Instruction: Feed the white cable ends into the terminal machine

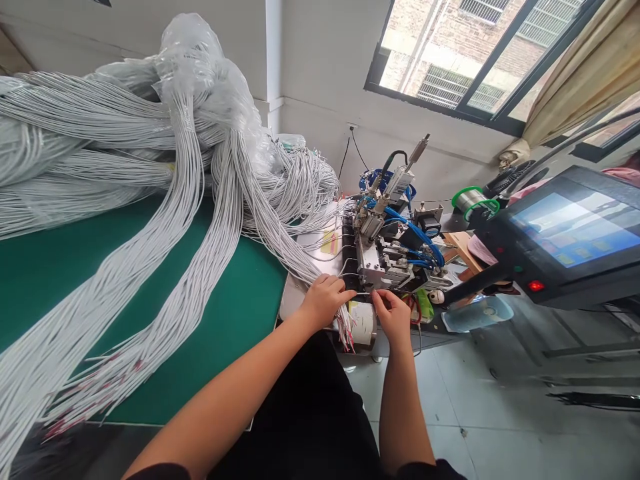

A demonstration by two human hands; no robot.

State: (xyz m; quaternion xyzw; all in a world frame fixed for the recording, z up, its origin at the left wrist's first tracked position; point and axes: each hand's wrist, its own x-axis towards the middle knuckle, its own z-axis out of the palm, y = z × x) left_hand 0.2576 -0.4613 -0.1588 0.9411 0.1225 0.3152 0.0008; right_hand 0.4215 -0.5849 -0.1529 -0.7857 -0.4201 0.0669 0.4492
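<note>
A thin white cable [363,293] runs between my two hands at the front of a small metal machine [373,257]. My left hand [324,301] is closed round the cable, beside a bundle of white cables [285,250] whose red-tipped ends [346,330] hang just below it. My right hand [393,313] pinches the cable's other end between thumb and fingertips, close to the machine's front edge. The exact tip of the cable is hidden by the fingers. A roll of white material [363,323] sits under and between the hands.
More bundles of white cables [150,253] lie across the green tabletop [250,293], partly wrapped in clear plastic [193,50]. A lit screen [580,220] on an arm stands at the right. Behind it is a green-rimmed wire spool [473,200]. A clear plastic bin [477,313] stands beneath.
</note>
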